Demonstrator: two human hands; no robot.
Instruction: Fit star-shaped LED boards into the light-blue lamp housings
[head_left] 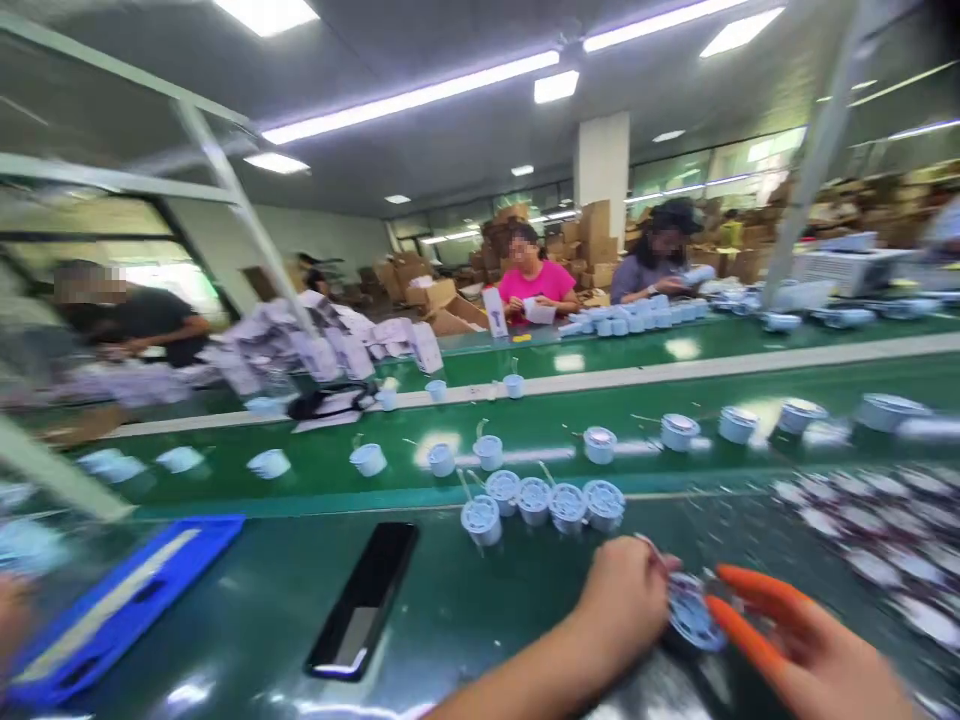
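L hand [626,590] is curling at the L edge of a pale blue cup [697,618], near R on the green worktop [255,600]; w/ the blur, can't tell if it's pinching the cup itself or a small bit on it. R hand [832,660] is gripping an orange-handled tool [757,645], handles spread, tip prob. near the cup's R side.

Progress: this unit's apparently mid-work, not finished. Five cups [534,500] are standing bunched just beyond, by the belt's near edge, some w/ thin strands sticking up; can't tell if they're done or waiting. A row of cups [679,432] is sitting on the belt [405,482]. Lots of round discs [874,568] are lying at R, apparently unused, so plenty's prob. left.

Phone [364,600] is lying L of the hands.
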